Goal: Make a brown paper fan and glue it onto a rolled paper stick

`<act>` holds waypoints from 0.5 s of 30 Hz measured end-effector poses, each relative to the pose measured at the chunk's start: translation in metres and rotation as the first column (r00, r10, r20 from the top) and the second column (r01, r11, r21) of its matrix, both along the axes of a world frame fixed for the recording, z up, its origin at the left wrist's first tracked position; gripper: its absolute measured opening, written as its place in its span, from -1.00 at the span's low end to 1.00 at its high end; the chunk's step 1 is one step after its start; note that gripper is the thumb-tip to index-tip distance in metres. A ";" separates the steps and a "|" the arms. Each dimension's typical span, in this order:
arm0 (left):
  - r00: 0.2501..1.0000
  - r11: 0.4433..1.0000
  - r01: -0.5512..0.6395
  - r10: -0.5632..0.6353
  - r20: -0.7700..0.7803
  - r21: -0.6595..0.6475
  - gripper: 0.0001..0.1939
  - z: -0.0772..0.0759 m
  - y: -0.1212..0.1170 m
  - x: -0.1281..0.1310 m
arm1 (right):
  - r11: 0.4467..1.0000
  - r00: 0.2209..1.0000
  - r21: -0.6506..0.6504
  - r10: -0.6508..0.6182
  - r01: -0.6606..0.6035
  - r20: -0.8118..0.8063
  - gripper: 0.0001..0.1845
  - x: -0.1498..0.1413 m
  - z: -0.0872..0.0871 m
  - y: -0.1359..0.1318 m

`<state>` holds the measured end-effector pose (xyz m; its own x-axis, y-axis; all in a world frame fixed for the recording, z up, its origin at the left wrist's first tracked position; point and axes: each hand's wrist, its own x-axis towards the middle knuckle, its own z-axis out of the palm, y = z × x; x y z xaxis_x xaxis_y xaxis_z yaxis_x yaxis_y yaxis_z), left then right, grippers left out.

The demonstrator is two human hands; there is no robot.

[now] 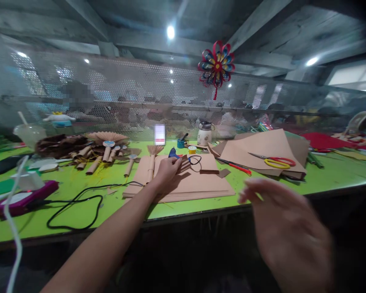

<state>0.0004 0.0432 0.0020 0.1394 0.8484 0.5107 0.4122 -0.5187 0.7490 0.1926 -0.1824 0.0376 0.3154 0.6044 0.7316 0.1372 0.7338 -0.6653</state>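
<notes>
My left hand (pixel 168 169) is closed on a small pleated piece of brown paper (pixel 185 163), held over a stack of brown paper sheets (pixel 183 190). Just beyond its fingers lies a blue glue gun (pixel 172 152), partly hidden by the hand. A flat folded brown paper strip (pixel 209 171) rests on the sheets to the right. A brown paper fan with a rolled handle (pixel 151 165) lies to the left of the hand. My right hand (pixel 288 232) is raised in front of the table edge, blurred, fingers loosely bent and apart from the thumb, nothing visible in it.
Red-handled scissors (pixel 239 166) and yellow-and-red scissors (pixel 274 161) lie on the right, the latter on large brown sheets (pixel 253 146). Finished fans (pixel 108 142) pile up at left. A black cable (pixel 76 198) and purple power strip (pixel 24 198) occupy the front left. A jug (pixel 205 134) stands behind.
</notes>
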 end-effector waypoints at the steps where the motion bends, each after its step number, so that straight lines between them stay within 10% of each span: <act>1: 1.000 1.000 0.000 0.000 0.000 0.003 -0.60 0.000 -0.001 0.000 | 1.000 0.998 -0.027 0.008 -0.010 -0.061 -0.75 0.000 -0.006 0.013; 8: 0.999 0.999 -0.028 0.029 -0.030 0.044 -0.60 0.008 -0.006 -0.001 | 0.916 0.980 -0.395 -0.135 0.068 -0.145 -0.54 0.034 -0.064 0.108; 15: 0.985 0.981 -0.171 0.170 0.017 0.091 -0.61 0.018 0.004 -0.012 | 0.880 0.971 -0.475 -0.130 0.020 -0.200 -0.60 0.047 -0.070 0.127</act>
<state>-0.0113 0.0471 0.0197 -0.0085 0.8085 0.5884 0.4939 -0.5083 0.7055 0.2397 -0.0558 -0.0326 0.4924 0.8253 0.2763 -0.0103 0.3230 -0.9463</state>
